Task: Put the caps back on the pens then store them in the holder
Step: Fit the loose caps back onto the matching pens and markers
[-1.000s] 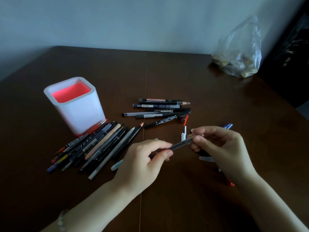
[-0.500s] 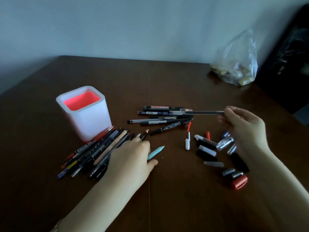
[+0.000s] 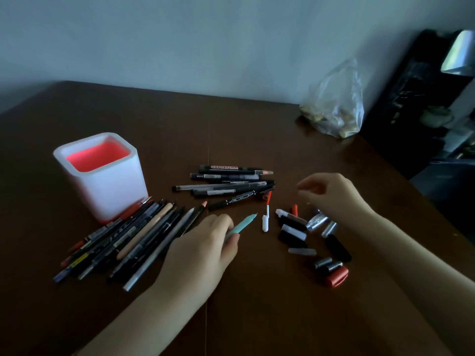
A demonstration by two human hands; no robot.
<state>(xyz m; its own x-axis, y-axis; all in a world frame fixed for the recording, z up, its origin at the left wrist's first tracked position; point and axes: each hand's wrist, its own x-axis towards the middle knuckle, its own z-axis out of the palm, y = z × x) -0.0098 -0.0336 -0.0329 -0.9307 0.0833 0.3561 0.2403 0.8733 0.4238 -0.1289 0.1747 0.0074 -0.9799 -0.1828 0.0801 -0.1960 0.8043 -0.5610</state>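
Observation:
A white square holder with a red inside stands at the left. Several uncapped pens fan out in front of it. A second group of pens lies in the middle, side by side. My left hand rests on the table with its fingers closed on a teal pen. Loose caps, black, silver, white and red, are scattered at the right. My right hand hovers above the caps with curled fingers, holding nothing.
A clear plastic bag with small items sits at the table's far right edge. Dark furniture stands beyond that edge. A white cap lies between the hands.
My right hand laid the dark pen onto the middle group and drew back over the caps, empty. My left hand moved down to the table and took hold of the teal pen.

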